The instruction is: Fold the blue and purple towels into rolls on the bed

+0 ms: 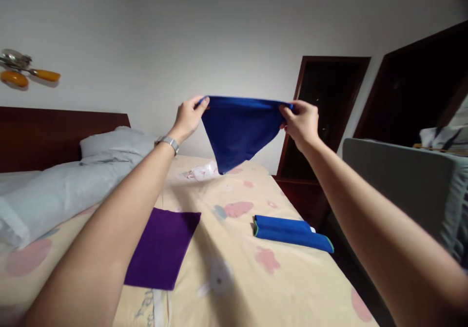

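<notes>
A dark blue cloth hangs in the air above the bed, its top edge stretched between my hands and its lower part tapering to a point. My left hand pinches the left corner between thumb and fingers. At the right corner, my right hand has a similar pinch. Below on the bed lies a flat purple cloth, partly hidden behind my left forearm. A folded blue cloth with green edging rests on the right side of the bed.
The bed has a cream sheet with pink prints. Grey bedding is heaped at the left before a dark headboard. A white crumpled item lies at the far side. To the right stands a grey padded panel.
</notes>
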Action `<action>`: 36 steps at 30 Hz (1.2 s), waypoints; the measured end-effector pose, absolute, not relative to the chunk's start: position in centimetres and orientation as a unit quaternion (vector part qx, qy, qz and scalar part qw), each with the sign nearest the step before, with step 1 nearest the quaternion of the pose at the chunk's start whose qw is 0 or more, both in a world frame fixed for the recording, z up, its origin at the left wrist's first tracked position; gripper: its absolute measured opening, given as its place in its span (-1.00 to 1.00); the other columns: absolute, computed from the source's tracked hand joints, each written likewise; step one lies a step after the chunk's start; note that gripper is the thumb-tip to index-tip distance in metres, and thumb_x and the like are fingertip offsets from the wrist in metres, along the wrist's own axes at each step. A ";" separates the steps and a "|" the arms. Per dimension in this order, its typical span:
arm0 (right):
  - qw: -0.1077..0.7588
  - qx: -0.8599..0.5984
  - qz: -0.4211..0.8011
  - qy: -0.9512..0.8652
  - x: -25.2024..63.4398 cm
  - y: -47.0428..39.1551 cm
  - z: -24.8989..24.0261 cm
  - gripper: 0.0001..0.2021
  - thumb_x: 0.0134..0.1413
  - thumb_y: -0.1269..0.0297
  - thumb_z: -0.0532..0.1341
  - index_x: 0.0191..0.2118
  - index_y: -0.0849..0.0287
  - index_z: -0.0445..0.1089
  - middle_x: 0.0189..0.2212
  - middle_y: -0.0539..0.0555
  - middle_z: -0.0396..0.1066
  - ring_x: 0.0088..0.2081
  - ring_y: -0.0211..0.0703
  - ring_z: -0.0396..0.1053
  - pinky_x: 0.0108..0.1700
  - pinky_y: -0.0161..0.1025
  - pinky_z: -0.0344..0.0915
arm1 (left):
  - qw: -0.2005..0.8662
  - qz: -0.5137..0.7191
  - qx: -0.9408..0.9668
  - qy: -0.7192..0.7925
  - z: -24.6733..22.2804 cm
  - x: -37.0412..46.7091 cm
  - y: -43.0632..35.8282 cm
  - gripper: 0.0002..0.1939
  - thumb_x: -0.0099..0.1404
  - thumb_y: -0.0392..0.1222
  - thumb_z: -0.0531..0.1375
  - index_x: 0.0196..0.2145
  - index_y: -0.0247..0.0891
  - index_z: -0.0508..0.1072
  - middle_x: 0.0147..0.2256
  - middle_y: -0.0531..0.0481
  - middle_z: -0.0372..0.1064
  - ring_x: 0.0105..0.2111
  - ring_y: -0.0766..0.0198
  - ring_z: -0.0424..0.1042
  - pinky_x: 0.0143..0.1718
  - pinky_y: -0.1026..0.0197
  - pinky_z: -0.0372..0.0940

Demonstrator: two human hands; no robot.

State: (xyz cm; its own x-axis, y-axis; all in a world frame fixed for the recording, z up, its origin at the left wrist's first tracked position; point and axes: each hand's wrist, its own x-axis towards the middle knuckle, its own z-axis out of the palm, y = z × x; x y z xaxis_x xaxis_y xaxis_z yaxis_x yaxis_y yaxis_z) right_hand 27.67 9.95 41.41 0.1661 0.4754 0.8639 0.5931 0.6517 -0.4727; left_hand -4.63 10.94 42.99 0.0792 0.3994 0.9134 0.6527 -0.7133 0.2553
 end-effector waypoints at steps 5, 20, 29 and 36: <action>0.559 -0.448 0.065 -0.695 27.7 8.6 25.5 -0.72 0.24 0.08 0.20 -0.25 0.20 0.50 -0.46 0.08 0.49 -0.37 -0.12 0.45 -0.26 -0.21 0.36 | 0.005 -0.510 -0.748 -0.425 26.7 -4.8 8.9 -0.49 0.43 0.04 -0.01 0.07 -0.40 0.44 0.04 -0.10 0.49 0.00 0.22 0.47 0.02 0.23 0.33; 0.459 -0.490 0.214 -0.709 27.2 -3.6 -5.8 -0.62 0.28 0.05 0.08 -0.13 0.12 0.58 -0.12 0.22 0.52 -0.06 0.14 0.45 0.02 0.05 0.39 | -0.112 -0.368 -0.751 -0.536 -4.9 -8.7 -4.1 -0.71 0.38 -0.14 0.08 -0.07 -0.12 0.56 0.00 -0.04 0.52 0.08 0.15 0.44 0.15 0.03 0.35; 0.407 -0.471 0.258 -0.739 28.7 -7.6 -6.7 -0.67 0.31 0.05 0.09 -0.10 -0.01 0.59 -0.07 0.18 0.44 -0.01 0.09 0.38 0.05 0.00 0.35 | -0.081 -0.321 -0.800 -0.501 -6.4 -9.6 -8.0 -0.76 0.35 -0.11 0.17 -0.09 -0.03 0.59 0.00 -0.03 0.53 0.15 0.04 0.37 0.24 -0.22 0.18; 0.421 -0.507 0.300 -0.690 28.9 -1.7 -2.3 -0.65 0.13 -0.09 0.26 -0.28 0.12 0.54 -0.15 0.18 0.43 -0.05 0.13 0.35 0.00 -0.04 0.31 | -0.287 -0.419 -0.629 -0.588 -3.5 -7.1 -2.8 -0.57 0.32 0.15 0.14 -0.30 -0.30 0.56 -0.37 -0.05 0.56 -0.33 0.16 0.52 -0.30 0.25 0.40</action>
State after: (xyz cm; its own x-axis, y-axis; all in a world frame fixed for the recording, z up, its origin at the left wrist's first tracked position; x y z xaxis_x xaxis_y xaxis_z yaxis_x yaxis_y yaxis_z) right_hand 28.88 -1.72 -2.32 -0.1315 0.9516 0.2778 0.4465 0.3070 -0.8405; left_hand -7.06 -2.77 -3.48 -0.0445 0.9809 0.1892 0.4988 -0.1422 0.8550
